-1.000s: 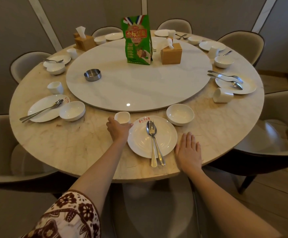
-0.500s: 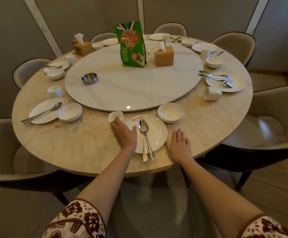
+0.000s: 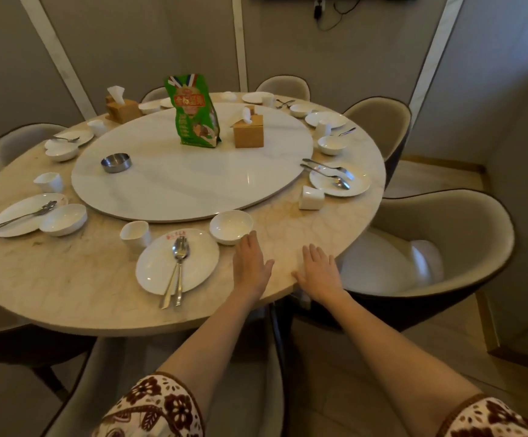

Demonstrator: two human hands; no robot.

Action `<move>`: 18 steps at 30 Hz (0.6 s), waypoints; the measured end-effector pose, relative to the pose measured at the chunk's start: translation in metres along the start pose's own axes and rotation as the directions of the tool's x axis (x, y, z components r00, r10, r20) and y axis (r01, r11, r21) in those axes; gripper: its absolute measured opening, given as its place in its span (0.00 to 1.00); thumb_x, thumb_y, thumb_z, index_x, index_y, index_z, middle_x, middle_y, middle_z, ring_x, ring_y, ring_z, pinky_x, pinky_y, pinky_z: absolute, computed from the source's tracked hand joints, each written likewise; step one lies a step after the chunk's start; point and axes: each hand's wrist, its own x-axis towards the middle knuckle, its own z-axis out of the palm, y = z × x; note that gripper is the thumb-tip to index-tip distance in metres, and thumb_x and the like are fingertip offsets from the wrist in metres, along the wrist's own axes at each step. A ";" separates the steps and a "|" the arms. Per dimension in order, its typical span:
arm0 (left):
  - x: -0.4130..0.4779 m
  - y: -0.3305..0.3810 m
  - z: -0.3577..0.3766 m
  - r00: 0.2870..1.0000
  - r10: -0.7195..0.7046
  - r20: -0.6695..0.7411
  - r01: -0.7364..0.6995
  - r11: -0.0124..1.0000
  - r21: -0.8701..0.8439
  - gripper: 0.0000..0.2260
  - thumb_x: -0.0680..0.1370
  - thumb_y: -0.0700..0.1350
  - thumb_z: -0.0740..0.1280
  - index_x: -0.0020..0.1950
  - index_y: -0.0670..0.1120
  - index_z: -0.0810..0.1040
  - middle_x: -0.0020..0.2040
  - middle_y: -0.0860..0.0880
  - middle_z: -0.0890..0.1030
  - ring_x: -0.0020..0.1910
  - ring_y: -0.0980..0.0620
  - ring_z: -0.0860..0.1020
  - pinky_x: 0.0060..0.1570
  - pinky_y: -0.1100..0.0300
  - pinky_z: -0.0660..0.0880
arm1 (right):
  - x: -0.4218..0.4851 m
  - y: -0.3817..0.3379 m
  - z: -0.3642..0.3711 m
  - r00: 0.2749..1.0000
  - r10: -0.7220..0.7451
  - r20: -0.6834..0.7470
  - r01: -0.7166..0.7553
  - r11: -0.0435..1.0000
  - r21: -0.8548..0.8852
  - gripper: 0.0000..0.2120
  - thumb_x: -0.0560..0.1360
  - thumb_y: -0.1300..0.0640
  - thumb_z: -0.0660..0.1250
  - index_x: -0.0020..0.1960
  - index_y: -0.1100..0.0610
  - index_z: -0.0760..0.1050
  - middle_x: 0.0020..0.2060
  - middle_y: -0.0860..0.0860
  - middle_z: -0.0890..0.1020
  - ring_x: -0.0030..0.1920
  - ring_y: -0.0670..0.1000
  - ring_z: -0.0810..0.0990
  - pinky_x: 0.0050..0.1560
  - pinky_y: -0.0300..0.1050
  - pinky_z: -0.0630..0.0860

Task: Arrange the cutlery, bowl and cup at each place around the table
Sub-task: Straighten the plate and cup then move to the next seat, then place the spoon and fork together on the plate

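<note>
The nearest place has a white plate (image 3: 158, 272) carrying a fork and spoon (image 3: 176, 269) side by side, a white cup (image 3: 135, 234) upright at its upper left and a white bowl (image 3: 231, 227) at its upper right. My left hand (image 3: 251, 264) lies flat and empty on the table, its fingertips touching the bowl's near rim. My right hand (image 3: 318, 272) rests flat near the table edge. Farther right, another plate (image 3: 359, 184) holds a fork and spoon (image 3: 327, 173), and a cup (image 3: 311, 198) lies tipped on its side beside it.
A round lazy Susan (image 3: 193, 181) carries a green bag (image 3: 195, 111), a tissue box (image 3: 250, 132) and a metal ashtray (image 3: 116, 163). More place settings ring the marble table (image 3: 67, 279). Padded chairs (image 3: 445, 241) stand all around it.
My left hand let go of the cup and moved right across the plate to the bowl. My right hand slid right along the table edge. The view shifted rightward.
</note>
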 end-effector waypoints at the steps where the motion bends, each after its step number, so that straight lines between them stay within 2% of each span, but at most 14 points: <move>1: 0.001 0.016 0.008 1.000 0.015 0.015 -0.015 1.000 0.017 0.34 0.75 0.50 0.70 0.74 0.41 0.58 0.71 0.43 0.66 0.70 0.45 0.65 0.69 0.54 0.66 | 0.002 0.020 -0.010 1.000 0.008 -0.022 -0.008 1.000 -0.008 0.34 0.80 0.43 0.55 0.78 0.59 0.49 0.78 0.57 0.54 0.78 0.57 0.52 0.76 0.58 0.51; 4: 0.006 0.059 0.028 0.995 0.086 0.055 -0.089 0.994 0.067 0.34 0.76 0.52 0.68 0.75 0.41 0.56 0.73 0.43 0.63 0.72 0.44 0.62 0.71 0.53 0.61 | 0.010 0.069 -0.039 0.997 0.043 -0.070 -0.045 0.999 -0.030 0.34 0.80 0.43 0.56 0.78 0.60 0.49 0.78 0.57 0.54 0.78 0.57 0.52 0.75 0.58 0.50; 10: 0.034 0.118 0.063 0.976 0.205 0.075 -0.215 0.966 0.147 0.31 0.74 0.52 0.70 0.71 0.41 0.63 0.70 0.44 0.67 0.69 0.45 0.66 0.69 0.52 0.64 | 0.028 0.121 -0.067 0.991 0.095 -0.099 -0.091 0.995 0.051 0.34 0.80 0.44 0.57 0.78 0.58 0.49 0.78 0.55 0.52 0.78 0.56 0.49 0.76 0.59 0.50; 14: 0.056 0.143 0.094 0.966 0.228 0.123 -0.245 0.957 0.156 0.33 0.73 0.53 0.70 0.72 0.41 0.61 0.69 0.44 0.67 0.68 0.44 0.66 0.69 0.49 0.64 | 0.032 0.155 -0.059 0.994 0.086 -0.069 -0.082 0.995 0.057 0.33 0.80 0.45 0.58 0.78 0.59 0.50 0.78 0.55 0.53 0.78 0.56 0.50 0.76 0.59 0.50; 18: 0.099 0.163 0.126 0.966 0.239 0.095 -0.251 0.959 0.133 0.31 0.73 0.52 0.71 0.70 0.41 0.63 0.67 0.44 0.68 0.66 0.44 0.68 0.67 0.53 0.65 | 0.071 0.200 -0.068 0.992 0.119 -0.050 -0.116 0.991 0.065 0.33 0.80 0.45 0.59 0.78 0.57 0.50 0.78 0.55 0.53 0.78 0.56 0.49 0.76 0.59 0.49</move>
